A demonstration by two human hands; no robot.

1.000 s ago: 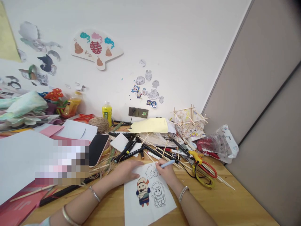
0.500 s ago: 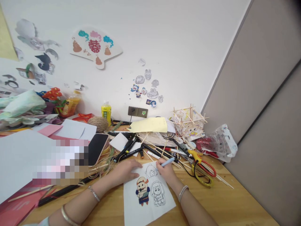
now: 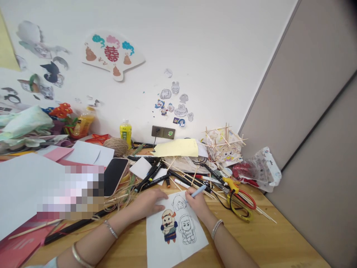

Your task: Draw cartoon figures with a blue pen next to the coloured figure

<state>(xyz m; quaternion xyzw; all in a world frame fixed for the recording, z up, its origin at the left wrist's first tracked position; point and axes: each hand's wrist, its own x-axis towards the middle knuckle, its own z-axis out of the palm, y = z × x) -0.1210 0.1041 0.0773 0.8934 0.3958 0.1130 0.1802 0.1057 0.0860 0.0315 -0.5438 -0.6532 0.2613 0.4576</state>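
Note:
A white sheet of paper (image 3: 160, 253) lies on the wooden table in front of me. It bears a coloured figure (image 3: 169, 227) with orange horns, an outlined long-haired figure (image 3: 187, 229) and a smaller head drawing (image 3: 179, 203) at the top. My right hand (image 3: 196, 200) is closed around a light blue pen (image 3: 199, 190), its tip at the right side of the head drawing. My left hand (image 3: 153, 201) rests at the paper's upper left edge, fingers stretched out and apart, holding nothing.
Black markers (image 3: 152, 173) and wooden sticks crowd the area behind the paper. Scissors (image 3: 245, 199) with red and yellow handles lie to the right. A phone (image 3: 114, 176), tangled twine (image 3: 122, 199) and paper sheets (image 3: 30, 178) are on the left. A yellow bottle (image 3: 125, 133) stands by the wall.
Both hands and the paper keep almost the same place. The pen in my right hand has shifted very slightly; the view has moved a touch.

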